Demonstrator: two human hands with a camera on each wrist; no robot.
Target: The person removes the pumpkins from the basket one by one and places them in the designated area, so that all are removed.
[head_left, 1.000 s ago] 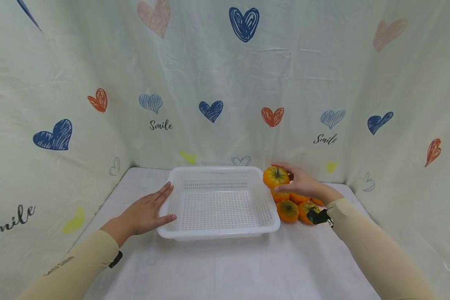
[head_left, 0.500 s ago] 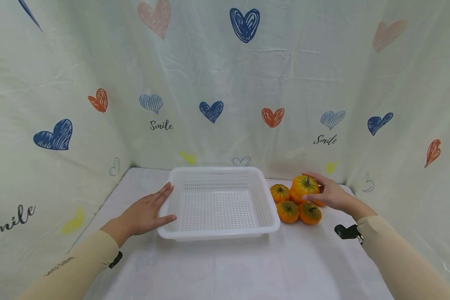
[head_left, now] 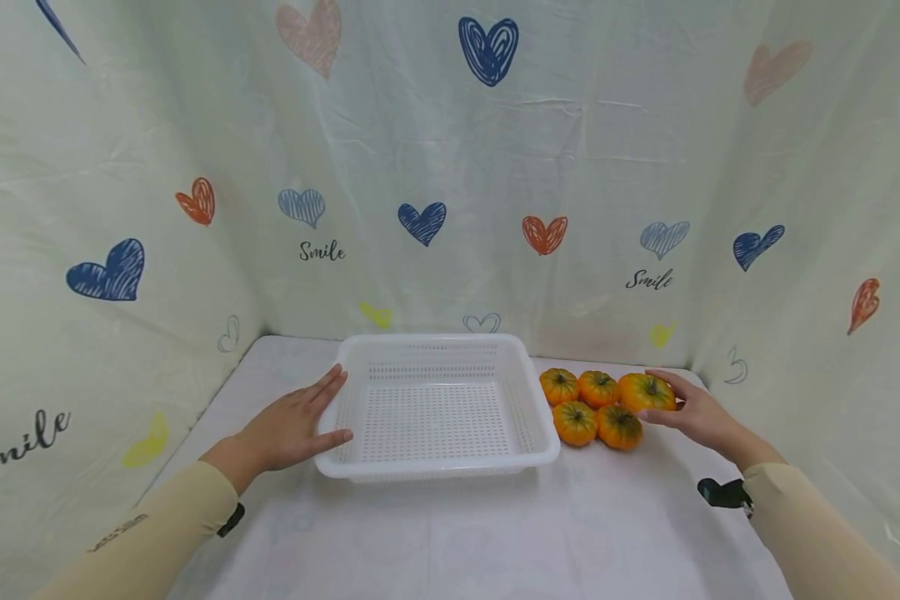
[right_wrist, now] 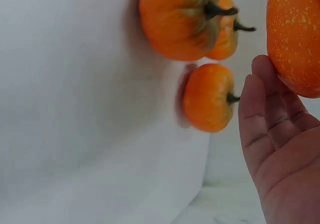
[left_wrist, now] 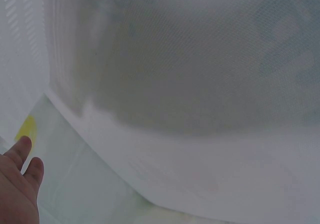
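Observation:
In the head view my right hand [head_left: 696,418] holds a small orange pumpkin [head_left: 647,392] with thumb and fingers, at the right end of a cluster of similar pumpkins [head_left: 598,388]. The right wrist view shows this held pumpkin [right_wrist: 297,39] close up, with another pumpkin [right_wrist: 209,97] on the cloth beyond the fingertips. My left hand [head_left: 288,427] rests with straight fingers on the left rim of a white perforated plastic basket [head_left: 438,467]. In the left wrist view only part of the left hand [left_wrist: 20,179] shows.
Several pumpkins [head_left: 574,423] stand close against the right side of the basket. A white cloth [head_left: 457,542] covers the table. Behind it and at both sides hangs a pale curtain [head_left: 420,283] printed with hearts and "Smile".
My right hand has carried the pumpkin right and down, from beside the basket's right rim to the far right of the cluster. The left hand and basket stay in place.

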